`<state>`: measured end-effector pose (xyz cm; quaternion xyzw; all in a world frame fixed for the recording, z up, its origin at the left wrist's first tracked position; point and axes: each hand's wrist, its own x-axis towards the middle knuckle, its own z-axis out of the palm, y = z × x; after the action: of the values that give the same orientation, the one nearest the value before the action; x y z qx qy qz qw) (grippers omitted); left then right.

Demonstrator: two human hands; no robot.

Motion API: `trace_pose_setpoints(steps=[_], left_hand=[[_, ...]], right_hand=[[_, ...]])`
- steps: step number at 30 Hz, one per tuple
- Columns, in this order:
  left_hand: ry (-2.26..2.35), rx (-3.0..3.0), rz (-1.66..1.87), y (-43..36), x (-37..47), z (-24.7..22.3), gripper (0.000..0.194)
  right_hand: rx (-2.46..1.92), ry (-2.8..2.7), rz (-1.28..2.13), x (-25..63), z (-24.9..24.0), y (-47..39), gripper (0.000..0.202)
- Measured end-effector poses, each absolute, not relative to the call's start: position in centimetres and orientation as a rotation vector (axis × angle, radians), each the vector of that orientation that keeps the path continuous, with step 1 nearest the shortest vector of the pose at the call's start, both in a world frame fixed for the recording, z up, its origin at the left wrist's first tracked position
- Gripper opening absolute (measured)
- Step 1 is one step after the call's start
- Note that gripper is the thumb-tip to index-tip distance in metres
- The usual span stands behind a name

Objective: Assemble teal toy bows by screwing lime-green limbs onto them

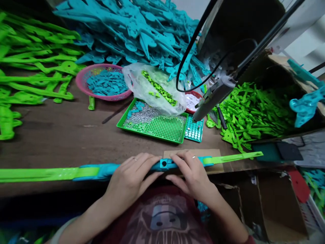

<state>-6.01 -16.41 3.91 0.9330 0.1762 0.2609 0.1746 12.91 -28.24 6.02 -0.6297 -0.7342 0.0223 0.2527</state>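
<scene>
A long plastic piece lies along the table's front edge, with a blue middle part (168, 164) and green arms (45, 174) reaching out to both sides. Around the blue part, left of its small square block with a hole, my left hand (134, 171) is closed. My right hand (191, 173) grips the same part just right of that block. Both thumbs are on the near side, their tips close to each other. Beneath the piece, a flat cardboard sheet (215, 153) shows at the right.
Beyond the hands are a green tray (165, 128) of small metal pieces, a pink basket (85, 86) of blue parts and a plastic bag (134, 74). A grey tool (215, 96) hangs at right. Green parts (256, 115) and blue parts (132, 27) are heaped around.
</scene>
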Motion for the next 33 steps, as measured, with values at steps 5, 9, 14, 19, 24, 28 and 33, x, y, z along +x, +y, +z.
trace_pose_setpoints(steps=[5, 9, 14, 19, 24, 28, 33], left_hand=[[0.513, 2.640, 0.771, -16.8, -6.1, 4.4, 0.018], [0.514, 2.623, 0.783, -16.9, -6.3, 4.4, 0.018], [0.522, 2.610, 0.741, -17.2, -6.5, 4.1, 0.019], [0.535, 2.579, 0.633, -17.2, -6.4, 4.3, 0.023], [0.473, 2.591, 0.622, -17.7, -6.6, 5.1, 0.028], [0.529, 2.604, 0.614, -18.5, -7.6, 5.3, 0.032], [0.883, 2.483, 0.178, -17.6, -7.1, 2.8, 0.040]], right_hand=[[-1.671, -1.956, 0.163, 11.7, 5.9, -27.3, 0.029], [-1.691, -1.882, 0.263, 11.8, 5.8, -27.6, 0.028], [-1.782, -1.958, 0.358, 12.6, 6.3, -28.4, 0.030], [-1.798, -1.964, 0.361, 13.3, 6.2, -28.8, 0.031], [-1.733, -1.964, 0.333, 13.1, 6.3, -29.2, 0.026], [-1.742, -1.939, 0.472, 13.3, 7.8, -30.1, 0.028], [-1.879, -2.247, 0.700, 13.8, 7.4, -28.8, 0.041]])
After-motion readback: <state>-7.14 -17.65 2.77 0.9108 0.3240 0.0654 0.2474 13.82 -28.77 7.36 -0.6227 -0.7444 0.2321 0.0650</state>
